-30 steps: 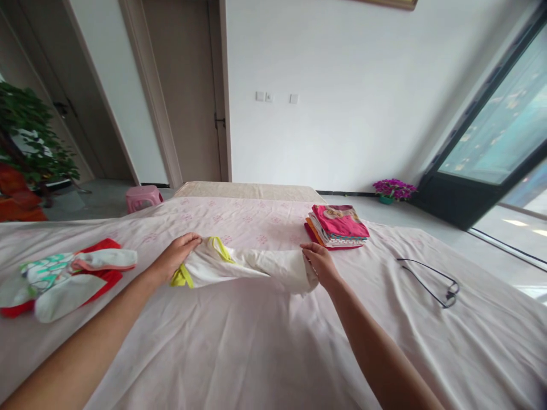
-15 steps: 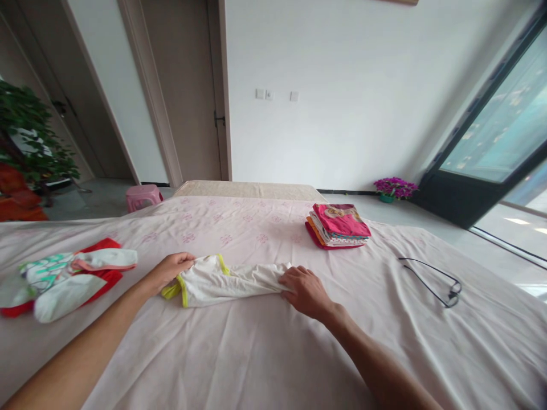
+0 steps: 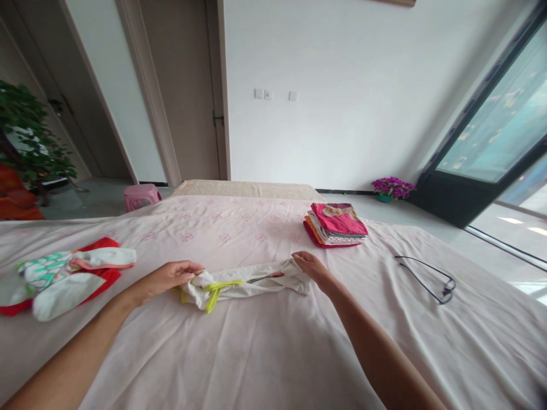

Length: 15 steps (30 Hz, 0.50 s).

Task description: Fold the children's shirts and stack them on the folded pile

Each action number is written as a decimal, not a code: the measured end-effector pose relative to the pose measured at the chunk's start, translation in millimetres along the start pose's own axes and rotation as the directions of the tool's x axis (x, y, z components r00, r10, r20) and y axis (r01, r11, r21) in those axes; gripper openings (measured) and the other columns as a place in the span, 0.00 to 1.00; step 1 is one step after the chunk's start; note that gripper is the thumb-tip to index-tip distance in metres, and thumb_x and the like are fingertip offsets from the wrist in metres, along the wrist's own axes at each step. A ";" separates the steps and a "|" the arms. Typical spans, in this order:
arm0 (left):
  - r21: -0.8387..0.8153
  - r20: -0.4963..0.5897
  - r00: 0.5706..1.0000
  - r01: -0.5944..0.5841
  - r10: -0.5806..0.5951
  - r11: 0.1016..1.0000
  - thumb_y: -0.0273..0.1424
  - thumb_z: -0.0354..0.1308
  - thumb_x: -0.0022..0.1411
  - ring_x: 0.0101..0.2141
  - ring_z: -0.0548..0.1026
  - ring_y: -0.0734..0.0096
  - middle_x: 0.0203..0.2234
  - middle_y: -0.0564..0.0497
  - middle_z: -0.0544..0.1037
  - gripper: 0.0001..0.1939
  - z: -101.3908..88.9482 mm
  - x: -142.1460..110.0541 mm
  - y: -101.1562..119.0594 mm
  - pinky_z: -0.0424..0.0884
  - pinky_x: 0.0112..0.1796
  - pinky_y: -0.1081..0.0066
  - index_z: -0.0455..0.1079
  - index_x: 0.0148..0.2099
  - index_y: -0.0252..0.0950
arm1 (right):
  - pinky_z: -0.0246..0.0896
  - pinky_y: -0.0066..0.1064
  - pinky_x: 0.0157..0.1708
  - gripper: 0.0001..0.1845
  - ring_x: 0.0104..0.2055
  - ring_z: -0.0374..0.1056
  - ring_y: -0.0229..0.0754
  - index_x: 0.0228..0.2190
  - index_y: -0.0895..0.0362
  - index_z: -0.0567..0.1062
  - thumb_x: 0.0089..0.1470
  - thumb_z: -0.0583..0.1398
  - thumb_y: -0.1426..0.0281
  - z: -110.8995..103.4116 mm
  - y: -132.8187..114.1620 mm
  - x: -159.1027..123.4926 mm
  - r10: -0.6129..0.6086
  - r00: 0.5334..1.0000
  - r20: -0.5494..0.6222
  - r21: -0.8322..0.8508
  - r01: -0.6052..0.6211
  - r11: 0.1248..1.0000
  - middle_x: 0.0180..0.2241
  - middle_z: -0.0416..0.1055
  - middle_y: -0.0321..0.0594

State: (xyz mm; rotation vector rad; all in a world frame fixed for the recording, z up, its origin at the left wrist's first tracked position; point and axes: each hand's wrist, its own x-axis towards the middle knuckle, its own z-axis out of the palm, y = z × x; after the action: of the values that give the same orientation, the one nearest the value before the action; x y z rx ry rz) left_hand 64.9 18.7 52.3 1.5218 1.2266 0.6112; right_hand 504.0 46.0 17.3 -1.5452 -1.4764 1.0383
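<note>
A white shirt with yellow-green trim (image 3: 260, 280) lies bunched lengthwise on the pale pink sheet (image 3: 239, 353), with part of a dark and red print showing. My left hand (image 3: 173, 276) pinches its trimmed left end between thumb and fingers. At the other end, my right hand (image 3: 311, 266) grips the upper right corner of the cloth. Beyond my right hand sits a stack of folded clothes (image 3: 337, 225), with a bright pink piece on top. To the left of my left hand lies a crumpled white and red garment (image 3: 72, 276) with a green print.
Black-framed glasses (image 3: 444, 290) rest on the sheet at the right. Past the bed stand a pink plastic stool (image 3: 142, 195) on the left and a pot of purple flowers (image 3: 392, 188) near the glass door. A leafy plant (image 3: 29, 131) is at far left.
The shirt's near and far edges have shifted, so its print and a loop of yellow-green trim now show. My right hand has moved up and slightly right, my left slightly right.
</note>
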 end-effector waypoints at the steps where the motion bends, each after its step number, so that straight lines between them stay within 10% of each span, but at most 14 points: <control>1: 0.019 0.029 0.999 -0.015 0.014 1.000 0.41 0.65 0.49 0.50 0.75 0.54 0.47 0.45 0.79 0.23 2.9 -0.3 3.1 0.68 0.52 0.62 0.77 0.48 0.40 | 0.64 0.31 0.37 0.25 0.38 0.71 0.43 0.45 0.58 0.75 0.50 0.60 0.56 -2.6 -1.4 -3.5 -0.009 0.998 0.062 0.048 0.006 0.999 0.36 0.76 0.40; 6: 0.170 0.086 0.993 -0.095 0.081 0.981 0.29 0.61 0.43 0.50 0.75 0.57 0.47 0.50 0.79 0.27 8.6 1.3 7.1 0.68 0.52 0.66 0.77 0.49 0.43 | 0.65 0.34 0.44 0.41 0.45 0.71 0.45 0.58 0.54 0.67 0.41 0.67 0.67 -13.8 -2.3 -14.6 -0.119 0.965 0.234 0.049 0.111 0.993 0.46 0.74 0.41; 10: 0.363 -0.046 0.989 -0.116 0.142 0.924 0.30 0.58 0.44 0.44 0.77 0.58 0.41 0.50 0.81 0.19 14.3 13.2 -8.0 0.69 0.47 0.68 0.80 0.41 0.42 | 0.63 0.35 0.43 0.28 0.41 0.71 0.45 0.50 0.56 0.75 0.44 0.63 0.71 -6.7 9.8 -4.6 -0.236 0.969 0.074 -0.240 0.247 0.939 0.42 0.77 0.41; 15: 0.369 -0.296 0.932 -0.089 0.208 0.925 0.38 0.56 0.53 0.36 0.76 0.61 0.32 0.51 0.80 0.11 17.7 14.9 -12.7 0.70 0.38 0.70 0.75 0.35 0.39 | 0.62 0.31 0.35 0.15 0.34 0.70 0.43 0.37 0.57 0.79 0.53 0.58 0.62 -4.3 3.9 -5.0 -0.239 0.971 0.026 -0.217 0.239 0.947 0.32 0.76 0.40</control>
State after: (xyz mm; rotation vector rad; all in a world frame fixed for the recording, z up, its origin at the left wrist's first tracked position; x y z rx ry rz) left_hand 80.3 24.4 31.7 1.8792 1.5459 0.8073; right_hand 509.4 40.8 15.7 -1.4668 -1.7759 0.7534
